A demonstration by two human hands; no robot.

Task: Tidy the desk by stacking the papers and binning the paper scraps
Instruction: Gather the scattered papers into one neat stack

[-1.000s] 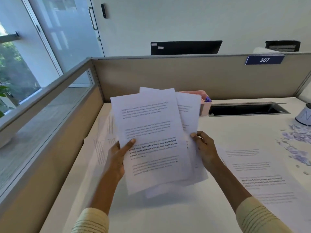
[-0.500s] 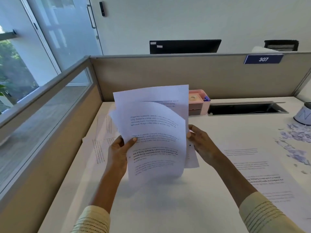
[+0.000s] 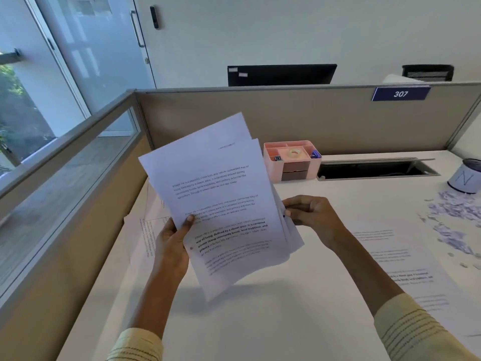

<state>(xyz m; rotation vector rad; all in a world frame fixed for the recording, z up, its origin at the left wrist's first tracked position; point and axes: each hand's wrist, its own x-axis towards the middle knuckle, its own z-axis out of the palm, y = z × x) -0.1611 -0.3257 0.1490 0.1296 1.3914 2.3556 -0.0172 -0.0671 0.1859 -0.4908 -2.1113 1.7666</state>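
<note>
White printed papers (image 3: pixel 221 204), at least three sheets fanned and tilted, are held above the desk (image 3: pixel 260 321): left hand (image 3: pixel 170 246) pinches the left edge with thumb on top, right hand (image 3: pixel 312 217) pinches the right edge with curled fingers. Two or more sheets (image 3: pixel 145 235) lie flat at the left partition, one sheet (image 3: pixel 400 267) right. Purple-tinged paper scraps (image 3: pixel 453 217) are scattered near the desk's right edge beside a cup (image 3: pixel 466 178); bare desktop lies below the hands.

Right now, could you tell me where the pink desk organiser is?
In the head view the pink desk organiser stands at the desk's back edge against the partition, just left of the cable slot.
</note>
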